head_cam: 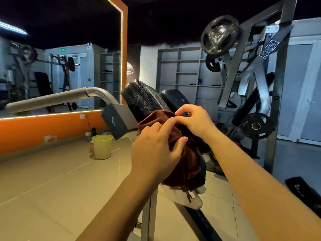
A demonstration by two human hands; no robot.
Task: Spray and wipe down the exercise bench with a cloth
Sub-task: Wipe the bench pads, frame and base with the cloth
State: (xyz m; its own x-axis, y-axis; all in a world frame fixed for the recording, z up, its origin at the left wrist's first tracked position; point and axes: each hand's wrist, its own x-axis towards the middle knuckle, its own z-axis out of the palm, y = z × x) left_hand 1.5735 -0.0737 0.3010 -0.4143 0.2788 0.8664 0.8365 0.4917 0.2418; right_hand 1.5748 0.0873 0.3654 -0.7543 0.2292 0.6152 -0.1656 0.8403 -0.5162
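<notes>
A dark red-brown cloth (187,160) is draped over the black padded bench (144,100), which slopes up and away from me on a grey metal frame. My left hand (156,150) lies on the cloth's near left side, fingers spread and lightly bent over the fabric. My right hand (194,119) pinches the cloth's upper edge between thumb and fingertips, just above my left fingertips. A second black pad (173,98) sits behind my right hand. No spray bottle is in view.
A yellow-green bucket (102,146) stands on the tiled floor to the left. A grey padded bar (52,99) juts left from the bench. A plate-loaded machine (251,84) stands to the right. A mirror with an orange frame (124,49) covers the left wall.
</notes>
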